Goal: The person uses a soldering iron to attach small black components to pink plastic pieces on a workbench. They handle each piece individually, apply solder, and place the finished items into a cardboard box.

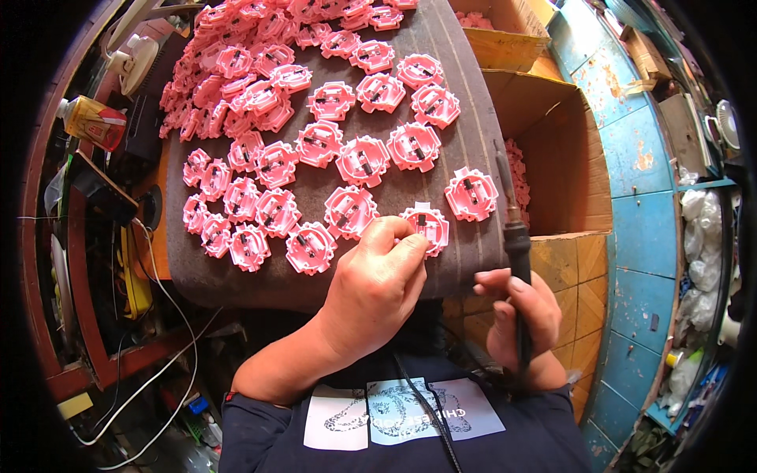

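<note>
Near the front edge of the dark cloth-covered board (221,284), my left hand (378,272) is closed, thumb and index finger pinched on the near left side of a pink plastic housing (432,225). Any smaller piece between those fingertips is hidden. To the right, past the board's edge, my right hand (527,315) grips a soldering iron (519,244) by its black handle, the metal tip pointing up and away from me. Another pink housing (471,194) with small black parts inside lies between the iron and my left hand. Several more like it stand in loose rows to the left.
A heap of pink housings (236,63) covers the far left of the board. On the right stand open cardboard boxes (564,158), with pink pieces inside. A bottle (95,122) and white cables (185,323) are at the left; blue cabinets (643,236) line the right.
</note>
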A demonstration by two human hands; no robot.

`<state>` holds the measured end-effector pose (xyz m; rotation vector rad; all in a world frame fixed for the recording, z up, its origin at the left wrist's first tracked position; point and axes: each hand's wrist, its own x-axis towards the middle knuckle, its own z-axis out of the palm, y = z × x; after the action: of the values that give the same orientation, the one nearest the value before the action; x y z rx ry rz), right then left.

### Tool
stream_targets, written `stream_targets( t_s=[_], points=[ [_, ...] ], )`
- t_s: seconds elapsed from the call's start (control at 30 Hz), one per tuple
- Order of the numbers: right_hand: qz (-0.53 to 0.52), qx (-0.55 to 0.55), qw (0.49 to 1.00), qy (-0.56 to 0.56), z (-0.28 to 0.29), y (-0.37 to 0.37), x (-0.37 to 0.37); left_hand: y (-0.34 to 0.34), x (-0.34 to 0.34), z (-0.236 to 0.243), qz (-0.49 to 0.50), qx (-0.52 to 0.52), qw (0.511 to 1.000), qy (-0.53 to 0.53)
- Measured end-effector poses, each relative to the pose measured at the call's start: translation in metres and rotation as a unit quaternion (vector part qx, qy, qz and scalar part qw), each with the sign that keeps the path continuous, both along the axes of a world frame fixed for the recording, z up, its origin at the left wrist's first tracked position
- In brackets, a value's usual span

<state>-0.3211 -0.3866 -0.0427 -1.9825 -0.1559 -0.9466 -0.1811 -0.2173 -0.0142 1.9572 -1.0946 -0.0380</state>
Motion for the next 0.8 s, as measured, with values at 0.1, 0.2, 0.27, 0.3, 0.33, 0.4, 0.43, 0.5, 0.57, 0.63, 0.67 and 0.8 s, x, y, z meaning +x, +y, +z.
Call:
stream_targets(
  t_s=[0.1, 0.2, 0.27, 0.3, 0.33, 0.4, 0.43, 0.5, 0.57, 0.63, 0.67, 0.8],
  points=[
    [0.020, -0.050, 0.998, -0.022, -0.004, 0.001, 0.019, 0.001, 0.000, 0.001, 0.002, 0.002, 1.000, 0.005],
    [-0.007, -0.053, 0.998, -0.017, -0.007, 0.007, 0.031, 0.002, 0.000, 0.001, 0.000, 0.001, 1.000, 0.000],
    [-0.011, -0.061, 0.998, -0.007, -0.008, 0.010, 0.038, 0.002, 0.000, 0.000, -0.002, 0.001, 1.000, -0.002],
    [-0.014, -0.064, 0.998, -0.006, -0.007, 0.012, 0.042, 0.002, 0.001, 0.000, -0.003, 0.001, 1.000, -0.003],
    [-0.017, -0.066, 0.998, -0.004, -0.007, 0.012, 0.045, 0.001, 0.001, 0.001, -0.004, 0.001, 1.000, -0.004],
    [-0.021, -0.075, 0.997, -0.006, -0.012, 0.013, 0.047, 0.001, 0.001, 0.001, -0.004, 0.000, 1.000, -0.001],
    [-0.022, -0.077, 0.997, -0.004, -0.013, 0.013, 0.048, 0.001, 0.001, 0.000, -0.004, -0.002, 1.000, 0.003],
    [-0.018, -0.081, 0.997, 0.003, -0.012, 0.014, 0.050, 0.002, 0.001, 0.000, -0.003, -0.005, 1.000, 0.006],
    [-0.008, -0.086, 0.996, 0.014, -0.010, 0.013, 0.051, 0.003, 0.001, 0.000, -0.002, -0.008, 1.000, 0.005],
    [-0.003, -0.085, 0.996, 0.021, -0.009, 0.012, 0.051, 0.001, 0.001, 0.000, -0.005, -0.009, 1.000, 0.005],
    [-0.001, -0.085, 0.996, 0.025, -0.009, 0.011, 0.051, 0.001, 0.001, 0.000, -0.006, -0.010, 1.000, 0.004],
    [-0.002, -0.107, 0.993, 0.040, -0.009, 0.010, 0.052, 0.001, 0.001, 0.001, -0.005, -0.008, 1.000, 0.007]
  ],
)
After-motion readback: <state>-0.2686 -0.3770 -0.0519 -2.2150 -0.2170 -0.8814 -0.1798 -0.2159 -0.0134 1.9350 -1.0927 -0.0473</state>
